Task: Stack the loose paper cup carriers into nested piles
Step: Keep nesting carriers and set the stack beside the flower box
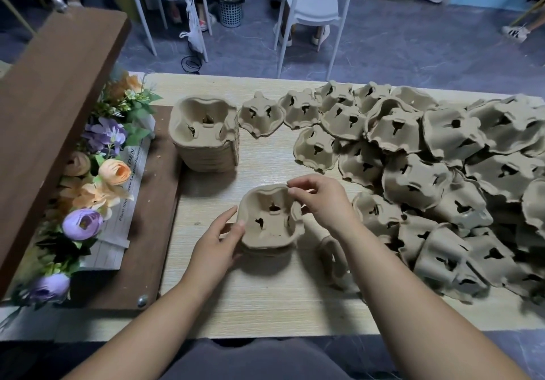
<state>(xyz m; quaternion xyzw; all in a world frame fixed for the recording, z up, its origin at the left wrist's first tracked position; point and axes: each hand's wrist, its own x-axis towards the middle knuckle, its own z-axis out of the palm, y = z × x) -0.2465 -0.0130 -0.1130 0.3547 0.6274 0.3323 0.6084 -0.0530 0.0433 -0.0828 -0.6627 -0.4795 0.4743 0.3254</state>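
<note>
A short nested pile of brown pulp cup carriers (269, 220) sits on the table in front of me, cups facing up. My left hand (219, 239) grips its left side, thumb on the rim. My right hand (321, 199) pinches the rim at the pile's far right corner. A tall nested pile (205, 137) stands further back on the left. Several loose carriers (413, 161) lie upside down in a heap across the right half of the table. One carrier (331, 257) lies on its side under my right forearm.
The light wooden table (265, 306) has a brown wooden box with artificial flowers (97, 173) along its left side. White chairs (312, 5), a mesh bin (230, 3) and people's legs are beyond the far edge.
</note>
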